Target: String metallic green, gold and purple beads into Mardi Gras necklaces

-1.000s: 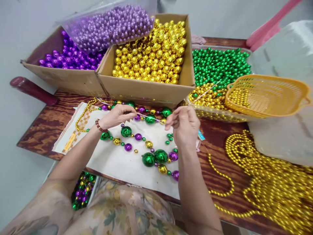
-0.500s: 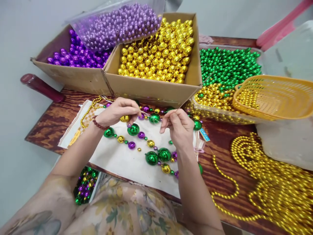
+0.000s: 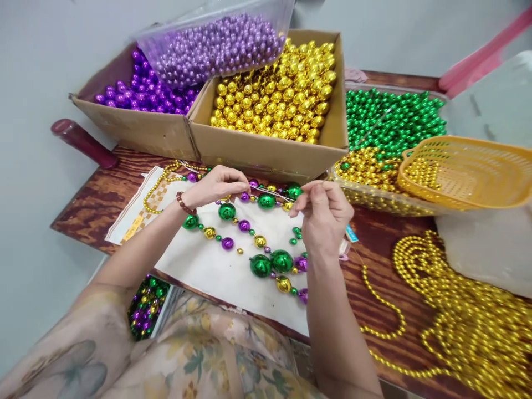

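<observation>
A thin pale string [image 3: 272,191] runs between my two hands above the cloth, looking taut. My left hand [image 3: 220,187] pinches one end of it, with a dark red bead bracelet [image 3: 185,204] at the wrist. The other end is in the closed fingers of my right hand [image 3: 322,208]. Below them, strands of green, purple and gold beads [image 3: 260,241] lie on a white cloth [image 3: 208,271]. Two large green beads [image 3: 281,261] sit side by side there. Several small loose green beads [image 3: 295,235] lie left of my right wrist.
Cardboard boxes hold purple beads [image 3: 145,83] and gold beads [image 3: 274,94] behind the cloth. A clear tub of green beads [image 3: 394,113] and a yellow basket [image 3: 469,172] stand at the right. Gold bead strands [image 3: 477,310] pile up at front right. A dark red bottle [image 3: 83,143] stands left.
My right hand has moved to the right, away from my left hand, and the string between them has drawn out longer and straighter. The view has shifted slightly.
</observation>
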Available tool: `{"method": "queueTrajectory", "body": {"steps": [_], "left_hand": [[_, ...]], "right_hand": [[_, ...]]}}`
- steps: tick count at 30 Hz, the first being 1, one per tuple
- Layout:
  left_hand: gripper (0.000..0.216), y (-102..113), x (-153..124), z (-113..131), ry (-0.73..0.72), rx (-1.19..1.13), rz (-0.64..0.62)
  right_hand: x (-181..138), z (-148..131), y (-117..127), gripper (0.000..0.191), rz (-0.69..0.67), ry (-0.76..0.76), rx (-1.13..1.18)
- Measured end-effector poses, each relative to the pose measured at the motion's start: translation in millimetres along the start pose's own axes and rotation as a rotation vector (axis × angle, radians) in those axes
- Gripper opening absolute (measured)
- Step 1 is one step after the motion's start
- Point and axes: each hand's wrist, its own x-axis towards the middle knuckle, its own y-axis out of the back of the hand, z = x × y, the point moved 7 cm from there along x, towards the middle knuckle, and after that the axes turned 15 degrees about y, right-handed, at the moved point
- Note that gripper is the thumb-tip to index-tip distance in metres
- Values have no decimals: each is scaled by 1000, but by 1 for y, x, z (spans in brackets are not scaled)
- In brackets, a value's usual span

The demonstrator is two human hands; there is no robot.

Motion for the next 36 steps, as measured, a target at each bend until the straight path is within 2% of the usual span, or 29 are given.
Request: {"method": "queueTrajectory", "body": {"steps": [3,6,8,11,16,20,24,26,28,30,33,36], "left_hand": [[25,4,-10,18,-83,-43,-2],[25,1,-15,28,-115,9,-51],[24,-1,-13,22,-90,89,-77],[24,6,-10,2,-51,128,-46],[26,24,-18,-23,-57,-160,-29],[30,26,-26,-15,-38,-347,-47],[25,20,-31,2,-1,-159,-25],[24,22,-33,5,15,-32,36],[24,30,-35,0,27,23,131],[24,42,-37,-15,51,9,232],[24,59,-38,-47,104,-124,354],[21,68,-37,-75,152,-309,413]], "right_hand": [[4,-11,5,26,48,41,32],[7,-23,6,26,44,48,13],[7,-28,4,25,29,44,-1],[6,-30,6,26,33,43,-1],[-1,-18,0,28,-25,-38,-9],[-8,-7,-21,28,-96,-76,38],[-17,6,-44,29,-178,-138,92],[-19,9,-45,29,-192,-152,100],[-19,10,-33,28,-169,-145,76],[-18,8,-7,27,-132,-132,14],[-21,2,49,24,-112,-123,-176],[-31,-1,109,22,-198,-151,-496]]}}
